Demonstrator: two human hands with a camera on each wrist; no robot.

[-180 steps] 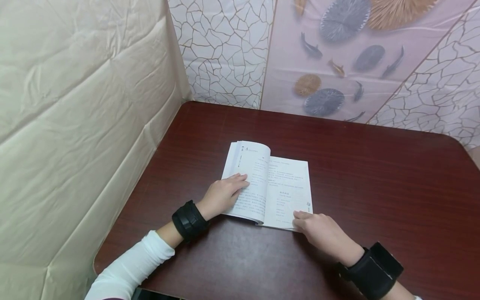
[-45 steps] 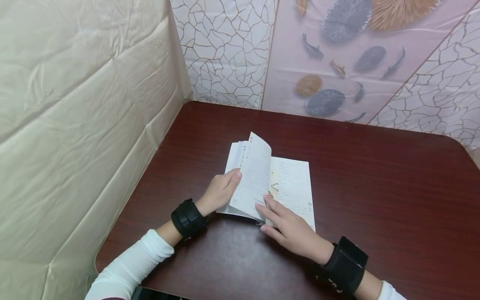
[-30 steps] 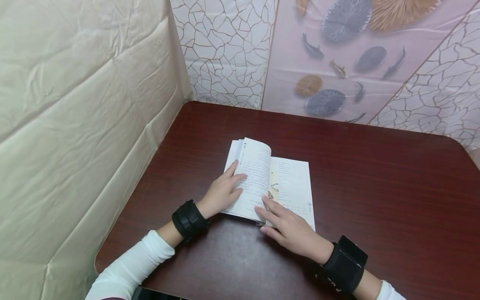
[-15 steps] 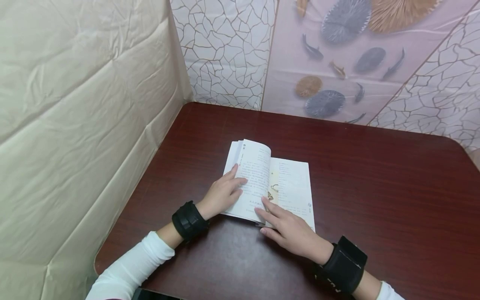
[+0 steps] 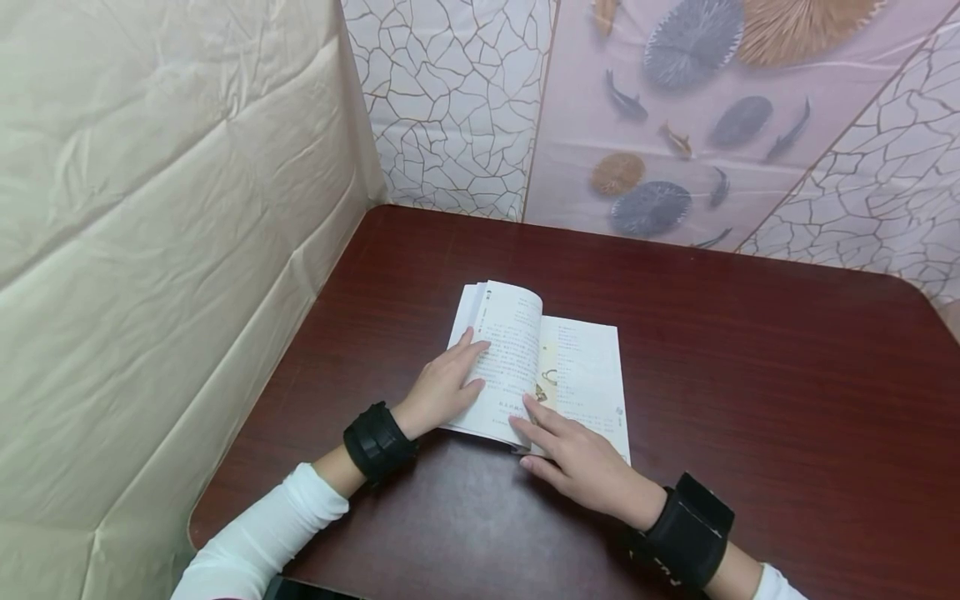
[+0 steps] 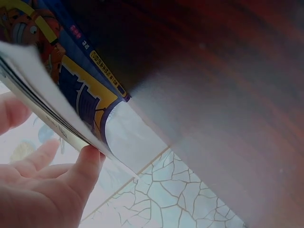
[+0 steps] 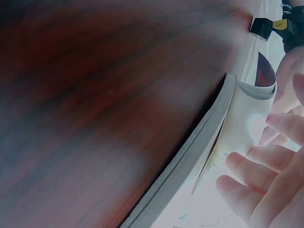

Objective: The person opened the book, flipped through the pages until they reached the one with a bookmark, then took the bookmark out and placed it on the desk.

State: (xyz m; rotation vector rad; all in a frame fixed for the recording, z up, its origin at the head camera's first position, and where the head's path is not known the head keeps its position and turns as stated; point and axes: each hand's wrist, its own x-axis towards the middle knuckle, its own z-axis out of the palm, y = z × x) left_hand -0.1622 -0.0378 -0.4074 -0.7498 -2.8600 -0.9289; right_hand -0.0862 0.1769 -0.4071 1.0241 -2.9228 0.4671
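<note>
A paperback book lies spread on the table, its left pages curving up and over. My left hand rests on the outer part of the left page, fingers spread. Near the spine, my right hand lies over the lower pages with its fingers extended. The left wrist view shows a blue and yellow cartoon cover under the pages, the left hand beside them. In the right wrist view, the right hand is over the white pages, and the page block's edge shows.
The dark red-brown wooden table extends around the book. A cream cloth hangs along the left side, and a patterned cloth stands behind. A dark flat object is partly visible at the front edge.
A lifted page has come down onto the left stack, and my left hand has gone from holding it to lying flat. Earlier, my right hand moved from the lower right corner toward the spine.
</note>
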